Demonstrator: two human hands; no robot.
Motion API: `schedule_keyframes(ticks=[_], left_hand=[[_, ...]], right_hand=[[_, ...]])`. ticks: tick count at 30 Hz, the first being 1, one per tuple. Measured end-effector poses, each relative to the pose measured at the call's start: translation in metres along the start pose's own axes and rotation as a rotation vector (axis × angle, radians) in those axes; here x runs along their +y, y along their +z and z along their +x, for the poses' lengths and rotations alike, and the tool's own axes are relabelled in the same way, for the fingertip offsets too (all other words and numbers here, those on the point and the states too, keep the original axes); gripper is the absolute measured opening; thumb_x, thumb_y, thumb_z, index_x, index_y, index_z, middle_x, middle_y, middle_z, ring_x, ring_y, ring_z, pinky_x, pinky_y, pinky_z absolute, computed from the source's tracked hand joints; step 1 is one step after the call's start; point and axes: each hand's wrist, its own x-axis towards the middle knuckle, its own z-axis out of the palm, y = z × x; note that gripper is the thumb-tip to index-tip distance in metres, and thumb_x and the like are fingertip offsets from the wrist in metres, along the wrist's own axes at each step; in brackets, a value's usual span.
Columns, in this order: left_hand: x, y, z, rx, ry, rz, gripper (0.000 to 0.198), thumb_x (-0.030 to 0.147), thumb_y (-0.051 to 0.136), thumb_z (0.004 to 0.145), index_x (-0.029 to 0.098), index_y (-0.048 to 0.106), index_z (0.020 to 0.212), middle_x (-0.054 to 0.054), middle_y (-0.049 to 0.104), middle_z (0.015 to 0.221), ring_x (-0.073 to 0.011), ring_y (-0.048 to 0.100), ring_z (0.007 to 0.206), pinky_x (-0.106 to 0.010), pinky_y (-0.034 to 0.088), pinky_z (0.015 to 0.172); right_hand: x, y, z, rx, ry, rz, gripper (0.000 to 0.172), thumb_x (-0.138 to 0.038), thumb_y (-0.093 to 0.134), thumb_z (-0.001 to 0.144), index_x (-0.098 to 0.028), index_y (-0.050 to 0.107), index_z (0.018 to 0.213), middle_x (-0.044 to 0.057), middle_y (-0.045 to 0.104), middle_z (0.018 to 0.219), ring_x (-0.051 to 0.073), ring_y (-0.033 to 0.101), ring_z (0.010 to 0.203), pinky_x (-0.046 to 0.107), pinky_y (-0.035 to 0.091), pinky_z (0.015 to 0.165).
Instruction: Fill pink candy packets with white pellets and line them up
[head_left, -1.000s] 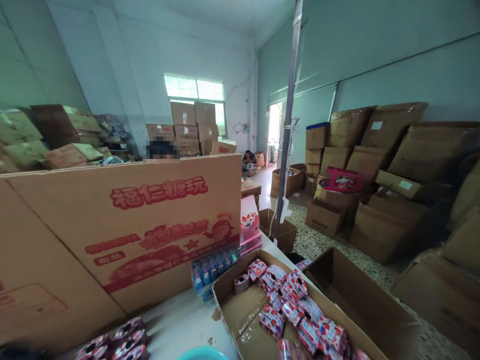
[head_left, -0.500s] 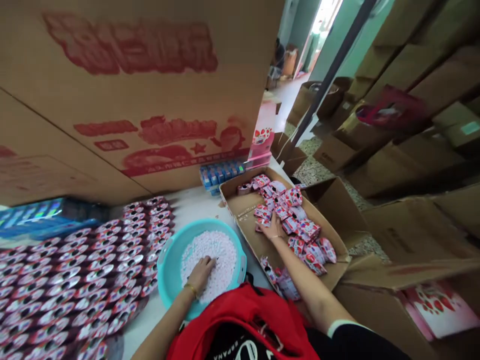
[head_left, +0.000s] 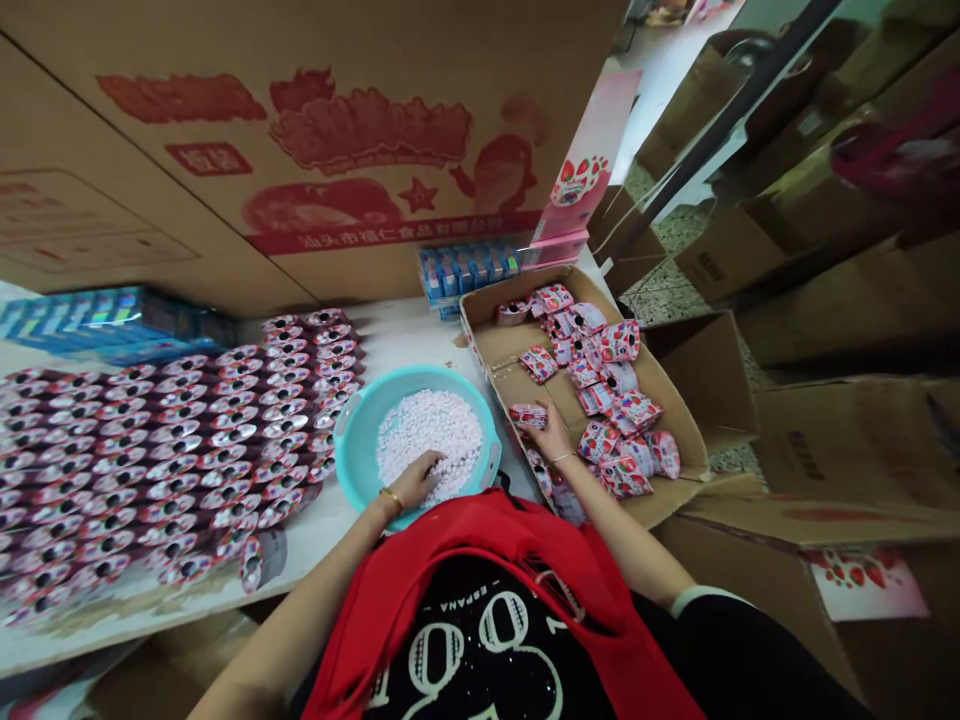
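My left hand [head_left: 417, 480] rests in a teal basin [head_left: 360, 425] full of small white candies [head_left: 429, 432], its fingers curled into the pile. My right hand [head_left: 549, 433] is inside a shallow cardboard tray [head_left: 504, 370], pinching one red-and-white strawberry packet [head_left: 527, 414]. Several more such packets [head_left: 607, 395] lie heaped along the tray's right side.
Rows of filled red-and-silver packets [head_left: 187, 450] cover the white table [head_left: 405, 335] to the left. A tall printed carton wall [head_left: 300, 130] stands behind. Blue packs [head_left: 469, 268] and a pink box [head_left: 585, 180] sit at the back. Open cartons [head_left: 701, 370] crowd the floor on the right.
The view has dropped from the room down to the table. My right hand has drawn back toward me inside the tray and now pinches a packet. My left hand stays in the candies.
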Motion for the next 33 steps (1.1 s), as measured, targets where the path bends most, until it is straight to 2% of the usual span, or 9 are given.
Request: schedule_keyframes(ticks=[3,6,9,11,13,19,26,29,33], left_hand=[[0.003,-0.010,-0.002,0.083,0.013,-0.016,0.036,0.021,0.047,0.079,0.017,0.048,0.115,-0.008,0.055,0.113,-0.0160,0.050,0.103,-0.032,0.040,0.097],[0.012,-0.026,-0.008,0.142,0.025,-0.011,0.035,0.026,0.046,0.083,0.016,0.048,0.116,-0.008,0.055,0.112,-0.0152,0.051,0.100,-0.031,0.041,0.094],[0.026,-0.049,-0.020,0.191,0.068,0.010,0.033,0.029,0.047,0.084,0.016,0.050,0.114,-0.008,0.056,0.110,-0.0152,0.052,0.098,-0.031,0.043,0.092],[0.039,-0.066,-0.033,0.218,0.103,0.025,0.032,0.030,0.048,0.084,0.017,0.051,0.114,-0.007,0.057,0.109,-0.0159,0.053,0.098,-0.032,0.043,0.091],[0.052,-0.082,-0.047,0.239,0.127,0.039,0.032,0.031,0.048,0.085,0.018,0.051,0.114,-0.007,0.058,0.107,-0.0167,0.053,0.098,-0.032,0.043,0.091],[0.088,-0.110,-0.074,0.250,0.123,0.127,0.030,0.025,0.048,0.084,0.019,0.053,0.114,-0.007,0.059,0.107,-0.0184,0.054,0.101,-0.034,0.044,0.092],[0.131,-0.113,-0.054,0.136,-0.067,0.502,0.034,0.013,0.042,0.082,0.013,0.055,0.113,-0.011,0.060,0.101,-0.0207,0.059,0.092,-0.034,0.047,0.084],[0.160,-0.106,-0.044,0.107,-0.165,0.745,0.045,0.007,0.037,0.083,0.011,0.045,0.127,-0.015,0.058,0.109,-0.0226,0.060,0.091,-0.035,0.048,0.076],[0.191,-0.098,-0.043,0.091,-0.146,0.934,0.049,0.006,0.029,0.087,0.011,0.035,0.135,-0.017,0.059,0.106,-0.0244,0.059,0.092,-0.035,0.048,0.069]], right_hand=[[-0.031,-0.021,-0.010,0.138,-0.018,0.107,0.049,-0.045,0.072,0.063,-0.017,0.053,0.098,0.006,0.063,0.095,0.020,0.059,0.085,0.037,0.048,0.084],[-0.075,-0.033,-0.013,0.251,0.059,0.362,0.052,-0.045,0.076,0.061,-0.017,0.053,0.098,0.003,0.063,0.089,0.016,0.059,0.076,0.032,0.051,0.074],[-0.119,-0.024,-0.019,0.085,0.189,0.776,0.049,-0.047,0.070,0.068,-0.019,0.054,0.106,0.004,0.066,0.097,0.016,0.063,0.079,0.029,0.054,0.070],[-0.141,-0.007,-0.026,-0.084,0.296,1.027,0.042,-0.045,0.069,0.072,-0.020,0.057,0.103,0.004,0.068,0.099,0.016,0.065,0.083,0.029,0.056,0.071],[-0.153,0.014,-0.032,-0.187,0.417,1.204,0.032,-0.039,0.071,0.072,-0.019,0.061,0.096,0.003,0.070,0.095,0.015,0.066,0.083,0.028,0.056,0.072],[-0.151,0.067,-0.039,-0.268,0.745,1.336,0.012,-0.026,0.069,0.076,-0.017,0.065,0.084,0.001,0.072,0.082,0.013,0.066,0.073,0.026,0.058,0.065],[-0.147,0.081,-0.045,-0.362,0.727,1.300,0.017,-0.027,0.071,0.075,-0.016,0.065,0.087,0.002,0.072,0.080,0.014,0.065,0.067,0.026,0.057,0.059],[-0.145,0.084,-0.047,-0.389,0.741,1.294,0.018,-0.027,0.071,0.075,-0.016,0.065,0.088,0.003,0.072,0.081,0.014,0.065,0.068,0.026,0.057,0.060],[-0.141,0.087,-0.045,-0.423,0.751,1.314,0.017,-0.027,0.070,0.075,-0.016,0.066,0.088,0.003,0.072,0.082,0.014,0.065,0.070,0.026,0.056,0.063]])
